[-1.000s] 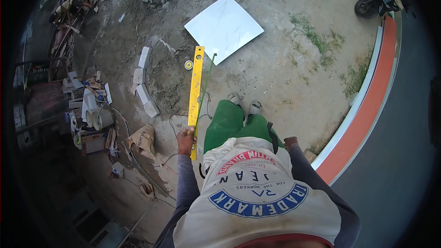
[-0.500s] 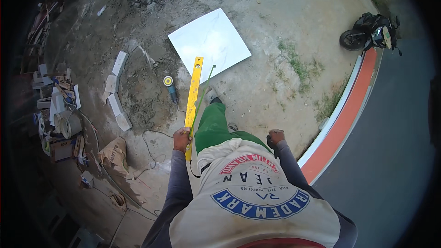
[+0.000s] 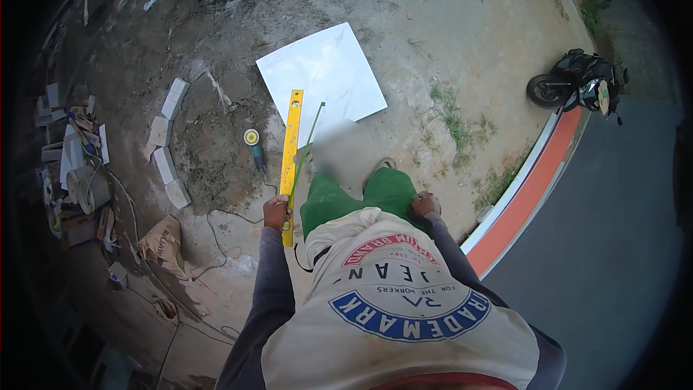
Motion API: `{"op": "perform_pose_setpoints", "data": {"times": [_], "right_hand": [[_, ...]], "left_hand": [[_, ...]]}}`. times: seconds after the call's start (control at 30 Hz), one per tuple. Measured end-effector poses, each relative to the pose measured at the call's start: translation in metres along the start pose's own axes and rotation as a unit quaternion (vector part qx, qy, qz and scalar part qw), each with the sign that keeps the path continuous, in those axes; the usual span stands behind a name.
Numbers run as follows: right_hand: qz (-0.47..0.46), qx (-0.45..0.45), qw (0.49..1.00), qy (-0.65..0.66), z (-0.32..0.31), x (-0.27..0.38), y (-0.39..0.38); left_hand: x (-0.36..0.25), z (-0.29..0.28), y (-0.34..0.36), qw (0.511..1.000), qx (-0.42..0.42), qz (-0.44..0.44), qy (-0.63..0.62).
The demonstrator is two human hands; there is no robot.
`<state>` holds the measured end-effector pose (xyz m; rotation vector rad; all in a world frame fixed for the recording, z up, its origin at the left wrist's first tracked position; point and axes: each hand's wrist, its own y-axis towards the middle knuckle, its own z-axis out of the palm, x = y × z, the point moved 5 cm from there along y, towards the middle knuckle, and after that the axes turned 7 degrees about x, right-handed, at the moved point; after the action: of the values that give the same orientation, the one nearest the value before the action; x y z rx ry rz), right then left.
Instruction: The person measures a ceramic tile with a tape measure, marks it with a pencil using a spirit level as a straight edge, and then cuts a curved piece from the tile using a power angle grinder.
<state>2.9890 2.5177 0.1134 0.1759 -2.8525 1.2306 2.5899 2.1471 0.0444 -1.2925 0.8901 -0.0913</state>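
Note:
My left hand [image 3: 276,214] is closed around the lower part of a yellow spirit level [image 3: 292,137]. A thin green strip [image 3: 311,134] runs out from the same hand, slanting away alongside the level; its exact kind is unclear. Beyond their far ends a large white square tile [image 3: 328,65] lies on the ground, partly overlapped in view by the level. My right hand [image 3: 426,204] hangs beside my right thigh with its fingers curled; whatever it may hold is hidden. On the ground left of the level rests an angle grinder [image 3: 254,147] with a yellow disc.
White blocks [image 3: 165,164] form a curved row on the left, near a paper sack [image 3: 163,245] and a bucket [image 3: 90,189] among scrap. A cord [image 3: 213,227] trails from the grinder. At right stand a painted kerb [image 3: 520,206] and a parked motorcycle [image 3: 577,83].
My legs have shifted in a step, the right thigh now further forward. My left hand and the level have moved slightly left and nearer the grinder's cord. My right hand has moved slightly inward.

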Motion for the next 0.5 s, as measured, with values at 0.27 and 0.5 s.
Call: {"op": "perform_pose_setpoints", "data": {"times": [0.27,0.5], "right_hand": [[-0.147,0.022,0.981,-0.126,-0.089,0.034,0.108],[-0.227,0.071,0.961,-0.144,-0.206,-0.022,0.317]], "left_hand": [[0.023,0.073,-0.018,0.992,-0.098,-0.02,-0.075],[0.041,0.246,-0.061,0.963,-0.213,-0.011,-0.163]]}}
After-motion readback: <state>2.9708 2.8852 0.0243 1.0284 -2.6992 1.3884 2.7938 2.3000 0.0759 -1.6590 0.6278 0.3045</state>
